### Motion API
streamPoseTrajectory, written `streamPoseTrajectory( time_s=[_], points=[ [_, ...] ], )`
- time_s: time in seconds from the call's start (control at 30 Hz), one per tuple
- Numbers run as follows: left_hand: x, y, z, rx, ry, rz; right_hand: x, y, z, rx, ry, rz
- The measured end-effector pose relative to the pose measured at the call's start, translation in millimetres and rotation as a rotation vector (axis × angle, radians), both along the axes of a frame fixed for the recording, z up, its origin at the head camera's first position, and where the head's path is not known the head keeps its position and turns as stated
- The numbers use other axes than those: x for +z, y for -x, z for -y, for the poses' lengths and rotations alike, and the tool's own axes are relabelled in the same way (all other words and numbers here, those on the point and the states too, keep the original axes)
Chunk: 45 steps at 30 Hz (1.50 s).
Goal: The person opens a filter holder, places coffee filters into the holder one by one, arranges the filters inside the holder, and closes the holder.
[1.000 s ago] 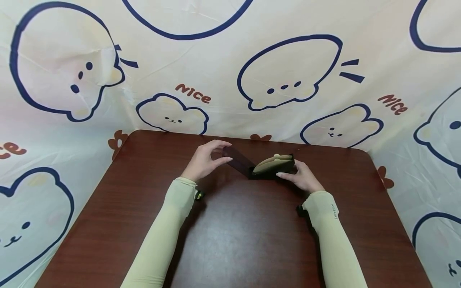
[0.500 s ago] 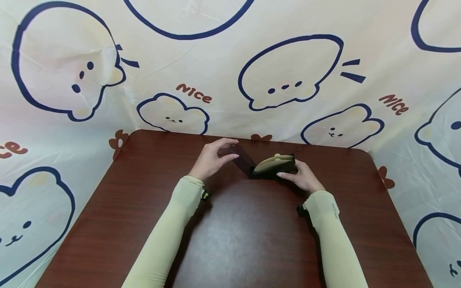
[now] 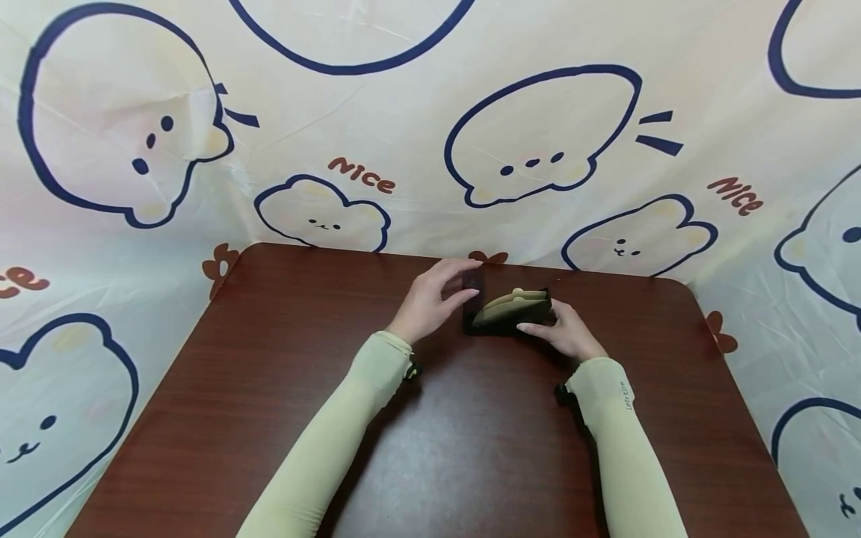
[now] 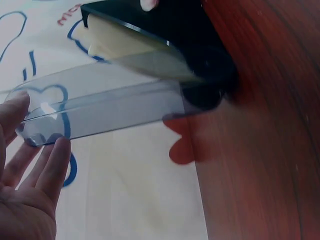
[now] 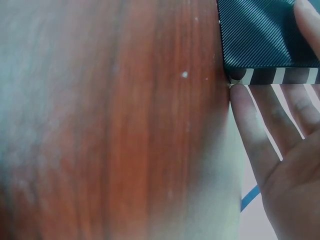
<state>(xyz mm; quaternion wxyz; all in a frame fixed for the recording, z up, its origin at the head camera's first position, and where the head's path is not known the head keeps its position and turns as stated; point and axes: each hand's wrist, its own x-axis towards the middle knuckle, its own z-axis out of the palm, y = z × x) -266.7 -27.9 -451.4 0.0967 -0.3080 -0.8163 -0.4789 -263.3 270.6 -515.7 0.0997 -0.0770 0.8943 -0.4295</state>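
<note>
A dark case (image 3: 514, 320) with a clear hinged lid (image 4: 125, 102) stands on the table towards its far edge. Cream-coloured rounded pieces (image 3: 513, 300) fan out of its top. My left hand (image 3: 432, 300) pinches the free end of the lid, which stands up from the hinge at the case's left end. At the opposite end, my right hand (image 3: 568, 329) grips the case. The right wrist view shows its thumb on the finely ribbed face (image 5: 257, 37) and its fingers along the striped end (image 5: 277, 76).
The brown wooden table (image 3: 430, 448) reaches back to a cream cloth (image 3: 410, 119) printed with cartoon outlines. This cloth also hangs along both sides. Dark wrist devices (image 3: 563, 394) are worn over the light sleeves.
My left hand has moved to the right, swinging the lid from leaning left to about upright. The right hand and the case have stayed in place.
</note>
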Motion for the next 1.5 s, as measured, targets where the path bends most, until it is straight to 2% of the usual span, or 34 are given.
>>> streamPoseTrajectory(
  time_s=[0.13,0.4,0.67,0.97,1.23,1.5],
  points=[
    [1.3,-0.5,-13.4,-0.009,0.037,-0.023,-0.2,0.7,0.8,0.006,0.006,0.002],
    [5.2,0.6,-39.8,-0.003,0.173,-0.096,-0.6,0.9,2.1,0.000,0.003,-0.008],
    [3.6,-0.2,-60.2,-0.019,0.282,-0.131,0.5,1.1,2.7,0.026,0.005,-0.016],
    [5.8,-2.9,-73.4,-0.009,0.367,-0.151,0.5,0.9,1.3,0.032,0.004,-0.011],
    [3.0,-1.1,-81.9,-0.013,0.408,-0.150,-0.5,1.5,0.1,0.033,0.014,-0.019],
    [-1.4,-0.3,-90.6,-0.002,0.457,-0.190,-0.8,2.9,-1.2,0.020,0.016,-0.019]
  ],
)
